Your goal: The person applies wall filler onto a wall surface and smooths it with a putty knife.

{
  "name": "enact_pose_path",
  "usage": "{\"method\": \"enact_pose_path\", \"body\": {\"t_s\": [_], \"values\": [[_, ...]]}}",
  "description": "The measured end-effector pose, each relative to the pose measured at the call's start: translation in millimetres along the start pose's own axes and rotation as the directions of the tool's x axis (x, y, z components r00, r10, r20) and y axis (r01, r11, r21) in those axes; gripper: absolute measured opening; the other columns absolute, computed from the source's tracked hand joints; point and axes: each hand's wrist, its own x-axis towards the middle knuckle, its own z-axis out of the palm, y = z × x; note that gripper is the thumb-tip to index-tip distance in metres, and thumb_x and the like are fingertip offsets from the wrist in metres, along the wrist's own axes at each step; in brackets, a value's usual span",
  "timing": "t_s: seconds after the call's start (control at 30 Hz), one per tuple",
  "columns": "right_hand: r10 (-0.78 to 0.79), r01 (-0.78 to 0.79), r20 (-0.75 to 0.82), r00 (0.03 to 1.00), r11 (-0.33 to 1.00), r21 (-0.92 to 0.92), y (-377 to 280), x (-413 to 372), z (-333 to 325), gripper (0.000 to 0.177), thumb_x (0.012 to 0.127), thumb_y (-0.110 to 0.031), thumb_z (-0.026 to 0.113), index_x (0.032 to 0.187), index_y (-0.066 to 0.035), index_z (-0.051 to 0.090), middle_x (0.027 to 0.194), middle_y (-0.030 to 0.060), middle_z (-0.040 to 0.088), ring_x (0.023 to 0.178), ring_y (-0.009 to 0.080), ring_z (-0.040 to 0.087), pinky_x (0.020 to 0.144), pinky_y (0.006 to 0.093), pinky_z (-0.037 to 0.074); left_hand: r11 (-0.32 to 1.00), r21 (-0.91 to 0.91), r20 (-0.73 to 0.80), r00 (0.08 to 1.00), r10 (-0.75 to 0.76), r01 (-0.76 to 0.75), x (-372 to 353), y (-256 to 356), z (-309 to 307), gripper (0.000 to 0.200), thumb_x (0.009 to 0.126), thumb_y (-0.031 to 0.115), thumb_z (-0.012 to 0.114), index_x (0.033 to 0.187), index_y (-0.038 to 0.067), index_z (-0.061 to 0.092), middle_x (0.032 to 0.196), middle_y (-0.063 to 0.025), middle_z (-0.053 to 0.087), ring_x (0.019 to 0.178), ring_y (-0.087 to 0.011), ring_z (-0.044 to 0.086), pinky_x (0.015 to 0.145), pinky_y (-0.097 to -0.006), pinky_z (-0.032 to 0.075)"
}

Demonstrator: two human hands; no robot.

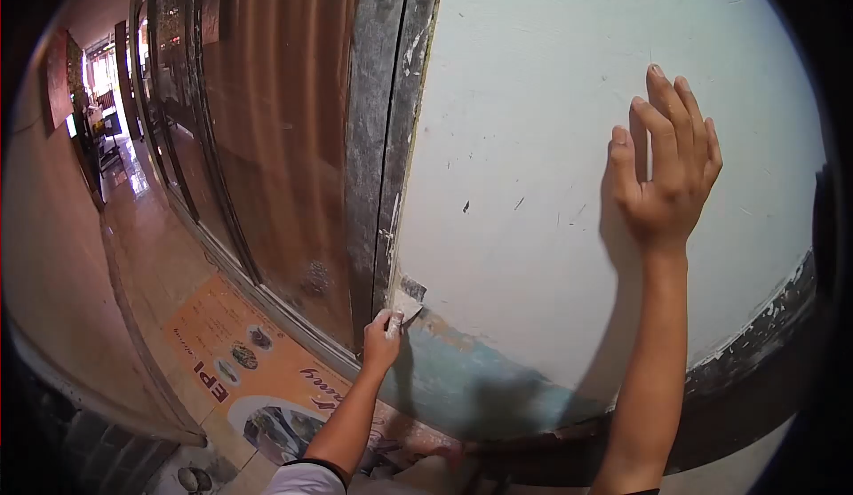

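Note:
My left hand (382,339) is closed round the handle of a putty knife (408,305), low down beside the door frame. The knife's pale blade lies against the lower left part of the wall, close to a small dark patch (413,289). White smears show on the handle and fingers. Higher up on the right, my right hand (671,162) is open, its slightly bent fingers apart and its fingertips at the white wall (533,139). No object is in it.
A worn dark door frame (378,122) borders the wall, beside brown glass panels (275,122). An orange printed banner (235,335) lies on the floor at the lower left. Bare blue-green wall (471,375) shows below the white coat. A hallway (133,171) runs off left.

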Motion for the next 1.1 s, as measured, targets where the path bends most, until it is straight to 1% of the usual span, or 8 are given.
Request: {"method": "enact_pose_path", "body": {"t_s": [0.2,0.4,0.5,0.63,0.73,0.77,1.03,1.1], "values": [[0.008,-0.008,-0.01,1.0,1.0,0.016,-1,0,0,0.024,0.085,-0.023,0.069,0.109,-0.023,0.07,0.142,-0.0069,0.064,0.14,0.0164,0.05,0.12,0.0442,0.027,0.99,0.067,0.007,0.993,0.12,-0.121,5,10,-7,0.023,0.101,0.021,0.063,0.097,-0.001,0.069,0.067,-0.0095,0.061,0.062,-0.0147,0.059,0.061,-0.0336,0.048],[0.01,-0.01,-0.008,1.0,1.0,0.024,-1,0,-1,0.023,0.085,-0.024,0.069,0.108,-0.022,0.07,0.141,-0.0068,0.064,0.139,0.0166,0.051,0.12,0.0433,0.026,0.999,0.042,-0.002,1.0,-0.005,0.006,1,0,-6,0.022,0.101,0.019,0.063,0.097,-0.001,0.068,0.07,-0.0122,0.061,0.063,-0.0165,0.059,0.062,-0.0344,0.048],[-0.013,0.013,-0.027,1.0,1.0,0.007,2,-1,2,0.02,0.086,-0.027,0.068,0.106,-0.023,0.07,0.141,-0.0066,0.064,0.139,0.0165,0.051,0.12,0.0416,0.026,0.982,0.113,-0.003,0.988,0.153,-0.151,9,35,-5,0.021,0.1,0.019,0.064,0.096,-0.002,0.068,0.073,-0.0164,0.063,0.064,-0.0254,0.063,0.063,-0.037,0.049],[0.006,-0.005,-0.019,1.0,1.0,0.025,0,-1,1,0.023,0.085,-0.026,0.071,0.108,-0.023,0.071,0.141,-0.0069,0.064,0.14,0.0163,0.05,0.12,0.0419,0.026,0.986,0.071,-0.049,0.987,0.152,-0.148,9,14,0,0.024,0.1,0.021,0.064,0.098,-0.002,0.068,0.075,-0.0189,0.063,0.065,-0.0303,0.064,0.064,-0.0371,0.05],[0.005,-0.005,-0.019,1.0,1.0,0.026,0,-1,1,0.024,0.084,-0.024,0.072,0.108,-0.023,0.071,0.141,-0.0071,0.064,0.14,0.0164,0.051,0.12,0.0423,0.027,0.998,0.062,0.004,1.0,-0.006,0.006,-2,9,-1,0.025,0.101,0.022,0.063,0.1,-0.003,0.068,0.076,-0.0206,0.064,0.066,-0.0319,0.065,0.064,-0.0369,0.05],[0.007,-0.006,-0.019,1.0,1.0,0.026,0,-1,1,0.024,0.084,-0.024,0.072,0.108,-0.023,0.071,0.141,-0.0071,0.064,0.14,0.0164,0.051,0.12,0.0423,0.027,0.996,0.033,-0.036,0.996,0.081,-0.08,-2,5,3,0.032,0.104,0.031,0.061,0.096,0.001,0.067,0.068,-0.0051,0.062,0.061,-0.0129,0.058,0.059,-0.0313,0.046],[0.002,-0.001,-0.027,1.0,1.0,0.023,1,0,2,0.022,0.085,-0.024,0.07,0.107,-0.023,0.07,0.141,-0.0084,0.064,0.139,0.0159,0.051,0.12,0.042,0.027,0.977,0.077,-0.066,0.977,0.205,-0.2,9,25,5,0.031,0.104,0.027,0.061,0.094,-0.003,0.066,0.069,-0.0106,0.061,0.065,-0.0167,0.059,0.063,-0.034,0.048],[0.021,-0.02,-0.007,1.0,0.999,0.033,0,-1,-1,0.022,0.086,-0.024,0.069,0.108,-0.023,0.07,0.143,-0.0091,0.063,0.14,0.0154,0.05,0.12,0.0422,0.026,0.993,0.064,-0.036,0.994,0.103,-0.1,3,24,2,0.031,0.104,0.025,0.06,0.093,-0.004,0.064,0.071,-0.0127,0.061,0.066,-0.0182,0.059,0.064,-0.0352,0.048]]}}
